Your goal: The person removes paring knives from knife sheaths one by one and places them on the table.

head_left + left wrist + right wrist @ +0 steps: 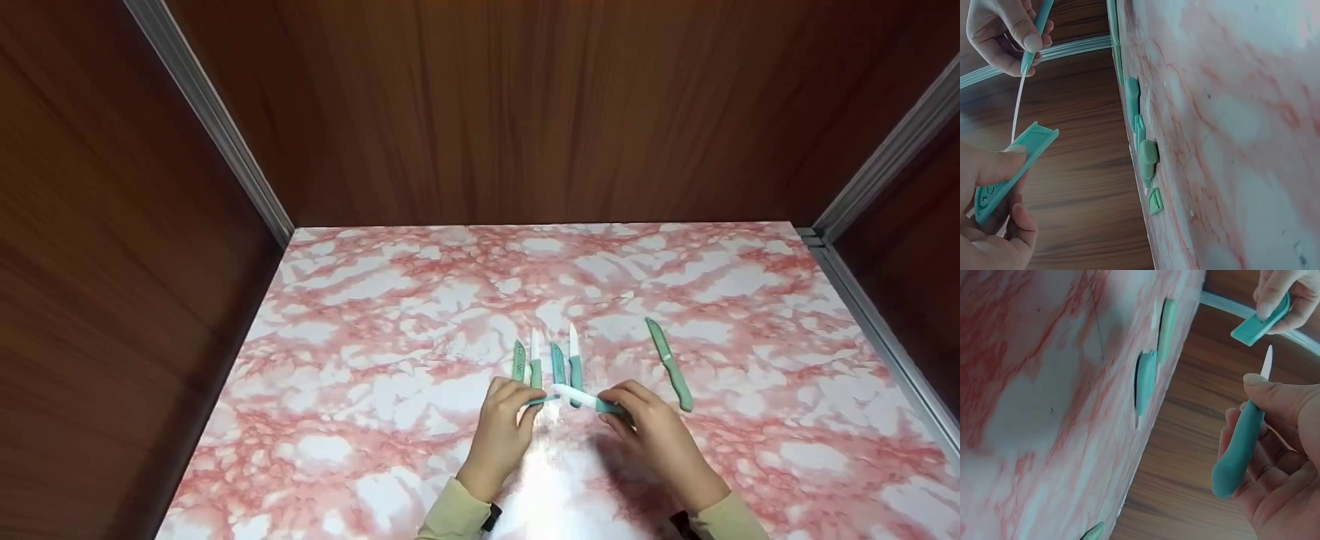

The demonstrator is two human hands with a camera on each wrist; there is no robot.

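My left hand point(504, 424) pinches a teal blade cover point(1037, 142) between thumb and fingers. In my right hand point(654, 426) is a paring knife point(1244, 439), gripped by its teal handle, its white blade pointing toward the cover. The blade is bare, with its tip close to the cover's end. Just beyond the hands lie a green blade cover point(519, 360), a green-handled knife point(535, 366), a teal blade cover point(557, 361) and a teal-handled knife point(575, 366), side by side. Both lying knives have bare white blades that point away from me.
Off to the right, a green knife point(679, 381) lies with its blade inside a green cover. Everything rests on a table point(360, 442) with a red and white marbled top. Brown wood panels point(480, 112) with metal corner strips stand around the back and sides.
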